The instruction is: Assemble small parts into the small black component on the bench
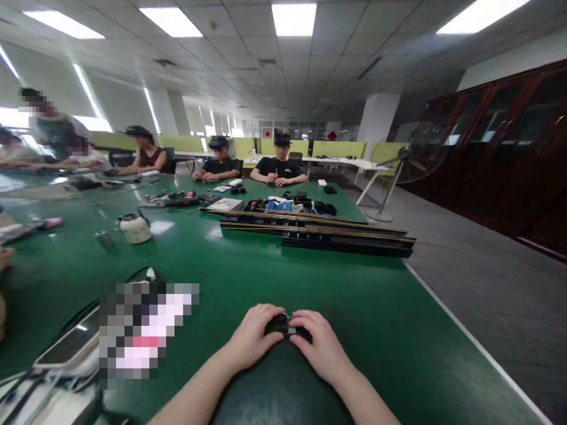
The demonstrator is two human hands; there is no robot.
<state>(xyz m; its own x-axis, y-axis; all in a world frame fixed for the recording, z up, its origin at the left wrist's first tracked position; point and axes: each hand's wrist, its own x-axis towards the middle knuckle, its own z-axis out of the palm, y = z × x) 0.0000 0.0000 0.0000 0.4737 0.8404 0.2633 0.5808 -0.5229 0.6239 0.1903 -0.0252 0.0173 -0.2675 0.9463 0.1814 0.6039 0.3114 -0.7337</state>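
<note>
Head view: near the table (pixel 363 307) edge, the left hand (pixel 252 336) and right hand (pixel 321 345) meet, both pinching a small black part (pixel 283 324) between fingertips, likely steadying it from both sides. Far off lie long black rails (pixel 328 236); a white kettle (pixel 134 228) stands left, where people sit.
</note>
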